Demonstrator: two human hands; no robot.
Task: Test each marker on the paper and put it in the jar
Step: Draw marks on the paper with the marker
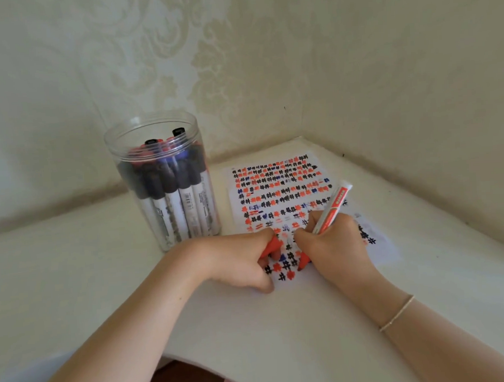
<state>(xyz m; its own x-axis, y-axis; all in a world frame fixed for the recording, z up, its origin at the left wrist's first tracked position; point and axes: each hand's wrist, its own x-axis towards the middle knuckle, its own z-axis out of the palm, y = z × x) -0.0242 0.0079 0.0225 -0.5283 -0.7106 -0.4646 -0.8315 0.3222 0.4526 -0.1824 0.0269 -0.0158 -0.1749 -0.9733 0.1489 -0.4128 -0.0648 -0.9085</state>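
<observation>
We are at the testing step: our right hand (pixel 332 242) grips the red marker (pixel 328 216) with its tip on the paper (pixel 274 189), while our left hand (pixel 242 261) curls round its red cap (pixel 272 245). Next, we judge, comes recapping, then dropping it into the nearly full jar (pixel 163 183) just beside the sheet.

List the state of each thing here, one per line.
Jar: upright, lid off, packed with markers.
Red marker: uncapped, tip down on the paper, held by right hand.
Red cap: off, gripped in left hand.
Paper: flat, mostly covered in test marks.
</observation>
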